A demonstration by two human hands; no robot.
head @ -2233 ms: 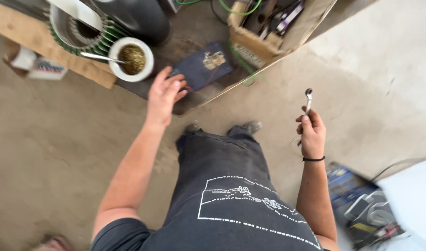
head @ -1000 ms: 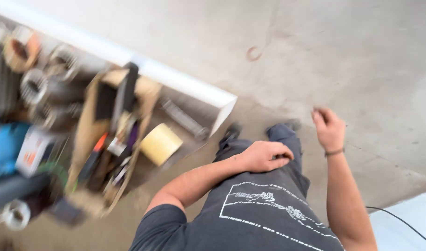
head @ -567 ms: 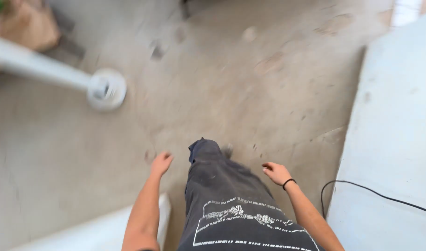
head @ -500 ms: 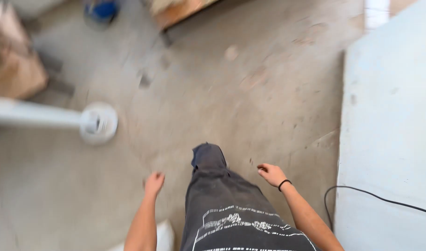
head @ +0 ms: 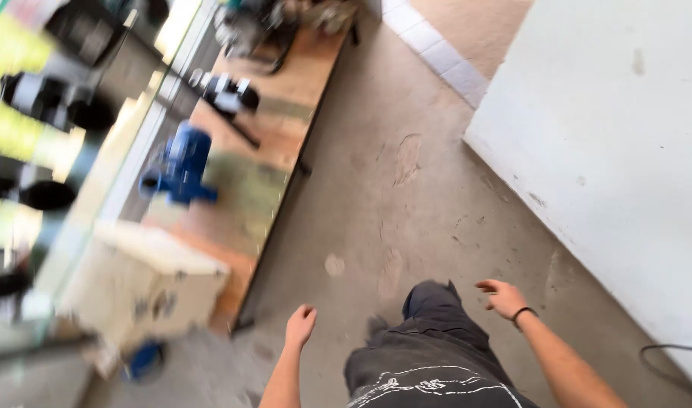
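I look down at my own body, dark trousers and a dark printed shirt, above a bare concrete floor [head: 406, 189]. My left hand [head: 300, 325] hangs in front of my left side with its fingers curled in, and nothing shows in it. My right hand [head: 503, 296], with a dark band on the wrist, is held out to the right with fingers spread and holds nothing. Neither hand touches anything. The nearest thing to the left hand is the edge of a low wooden bench [head: 285, 128].
On the bench sit a blue machine [head: 181, 162] and dark blurred tools [head: 229, 91]. A cream box [head: 145, 279] stands at its near end, with a small blue object [head: 145, 359] below. A white slab [head: 610, 151] fills the right side, beside a black cable [head: 667, 351].
The view has swung round: the white pipe with its round base is gone and the wooden bench now lies at left. My hands stay low at my sides; the left has curled.
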